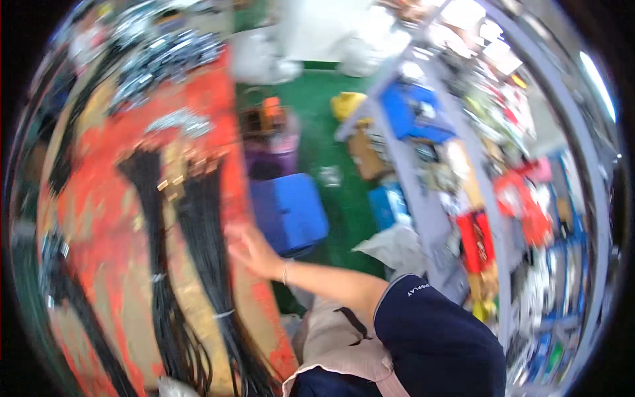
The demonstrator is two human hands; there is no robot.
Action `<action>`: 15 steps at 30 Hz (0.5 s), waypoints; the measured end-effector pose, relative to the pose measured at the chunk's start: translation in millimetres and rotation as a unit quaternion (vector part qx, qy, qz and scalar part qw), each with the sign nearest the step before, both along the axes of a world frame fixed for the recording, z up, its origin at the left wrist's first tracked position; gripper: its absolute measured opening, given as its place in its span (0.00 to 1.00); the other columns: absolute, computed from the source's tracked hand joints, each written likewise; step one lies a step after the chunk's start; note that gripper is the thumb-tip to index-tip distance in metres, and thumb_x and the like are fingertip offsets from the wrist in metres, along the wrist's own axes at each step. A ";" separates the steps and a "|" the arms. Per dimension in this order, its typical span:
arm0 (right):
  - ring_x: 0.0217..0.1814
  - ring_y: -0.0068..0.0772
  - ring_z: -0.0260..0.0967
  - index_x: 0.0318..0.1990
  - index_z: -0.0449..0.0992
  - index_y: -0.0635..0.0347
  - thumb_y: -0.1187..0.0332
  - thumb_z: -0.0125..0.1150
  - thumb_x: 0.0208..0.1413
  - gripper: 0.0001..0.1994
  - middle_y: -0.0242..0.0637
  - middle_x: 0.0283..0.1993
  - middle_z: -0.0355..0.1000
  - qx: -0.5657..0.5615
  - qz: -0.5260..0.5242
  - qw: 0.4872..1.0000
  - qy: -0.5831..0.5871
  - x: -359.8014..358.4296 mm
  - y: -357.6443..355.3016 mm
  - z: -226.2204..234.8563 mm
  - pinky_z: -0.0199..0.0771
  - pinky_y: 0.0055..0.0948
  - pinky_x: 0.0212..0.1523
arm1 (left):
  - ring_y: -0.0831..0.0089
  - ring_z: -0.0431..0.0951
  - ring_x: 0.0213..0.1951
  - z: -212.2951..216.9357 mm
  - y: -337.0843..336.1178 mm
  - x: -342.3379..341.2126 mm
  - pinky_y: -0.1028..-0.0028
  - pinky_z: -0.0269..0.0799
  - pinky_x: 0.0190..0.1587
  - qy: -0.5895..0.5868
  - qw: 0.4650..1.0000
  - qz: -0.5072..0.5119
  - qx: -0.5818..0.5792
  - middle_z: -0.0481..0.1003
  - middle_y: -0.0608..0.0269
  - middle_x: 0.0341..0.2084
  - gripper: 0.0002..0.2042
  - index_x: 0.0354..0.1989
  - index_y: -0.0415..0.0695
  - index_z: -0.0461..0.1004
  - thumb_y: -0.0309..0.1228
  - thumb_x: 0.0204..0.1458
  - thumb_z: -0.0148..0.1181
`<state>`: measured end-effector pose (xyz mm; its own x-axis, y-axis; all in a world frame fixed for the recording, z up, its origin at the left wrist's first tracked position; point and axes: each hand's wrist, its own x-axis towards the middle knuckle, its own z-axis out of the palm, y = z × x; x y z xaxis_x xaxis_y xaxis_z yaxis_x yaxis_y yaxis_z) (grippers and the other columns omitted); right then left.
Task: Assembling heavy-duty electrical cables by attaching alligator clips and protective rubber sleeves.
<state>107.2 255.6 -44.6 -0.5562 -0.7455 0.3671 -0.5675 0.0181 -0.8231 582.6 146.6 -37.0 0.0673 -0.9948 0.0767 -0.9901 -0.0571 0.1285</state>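
My right hand [249, 249] reaches left over the right edge of the worktable [99, 241], a thin bracelet on its wrist. Though blurred, its fingers look apart, and I see nothing held in them. Just left of the fingertips lies a thick bundle of black cables [202, 221] with copper-coloured ends, bound by a pale tie. A second black cable bundle [153, 218] runs alongside it, also tied. Farther left, another dark cable bundle [86, 308] has shiny metallic ends. My left hand is out of the picture.
Silvery parts [165, 63] lie heaped at the table's far end, with a smaller silvery pile [182, 122] nearer. Beside the table, a blue box [291, 212] stands on the green floor [344, 212]. Packed metal shelving [486, 218] and a whitish plastic bag [397, 248] are on the right.
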 end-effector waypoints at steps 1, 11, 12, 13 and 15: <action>0.61 0.45 0.64 0.52 0.71 0.60 0.66 0.59 0.58 0.16 0.44 0.55 0.69 -0.016 0.013 1.000 0.005 2.3 51.1 23.5 0.61 0.40 0.61 | 0.52 0.76 0.45 -52.3 -15.1 67.7 0.58 0.70 0.50 -0.158 0.984 -0.059 -0.066 0.76 0.42 0.45 0.19 0.49 0.38 0.75 0.41 0.64 0.46; 0.44 0.40 0.73 0.34 0.79 0.53 0.71 0.54 0.51 0.07 0.39 0.41 0.76 0.248 -0.635 0.729 -0.058 18.8 599.5 123.2 0.72 0.38 0.46 | 0.53 0.76 0.42 27.4 189.6 -261.1 0.57 0.70 0.46 0.123 0.856 -0.487 -0.121 0.76 0.45 0.41 0.18 0.47 0.40 0.76 0.42 0.62 0.48; 0.43 0.42 0.73 0.36 0.78 0.54 0.72 0.53 0.53 0.07 0.40 0.39 0.75 0.331 -0.669 0.664 0.046 14.7 637.9 141.7 0.72 0.37 0.46 | 0.53 0.76 0.41 30.8 205.9 -280.1 0.57 0.70 0.46 0.124 0.844 -0.505 -0.128 0.76 0.46 0.41 0.18 0.46 0.40 0.76 0.43 0.62 0.48; 0.44 0.44 0.72 0.39 0.77 0.57 0.70 0.54 0.56 0.07 0.41 0.39 0.74 0.260 -0.716 0.644 0.065 13.7 676.3 156.8 0.72 0.37 0.46 | 0.53 0.76 0.41 32.4 220.4 -295.6 0.57 0.70 0.45 0.125 0.837 -0.516 -0.133 0.76 0.46 0.40 0.18 0.46 0.40 0.76 0.43 0.62 0.49; 0.46 0.46 0.70 0.44 0.74 0.61 0.67 0.56 0.59 0.09 0.44 0.41 0.73 0.124 -0.789 0.600 0.054 5.6 738.1 198.8 0.70 0.37 0.47 | 0.53 0.76 0.40 35.6 241.8 -319.5 0.57 0.71 0.44 0.122 0.830 -0.521 -0.156 0.77 0.47 0.40 0.18 0.46 0.40 0.76 0.43 0.61 0.49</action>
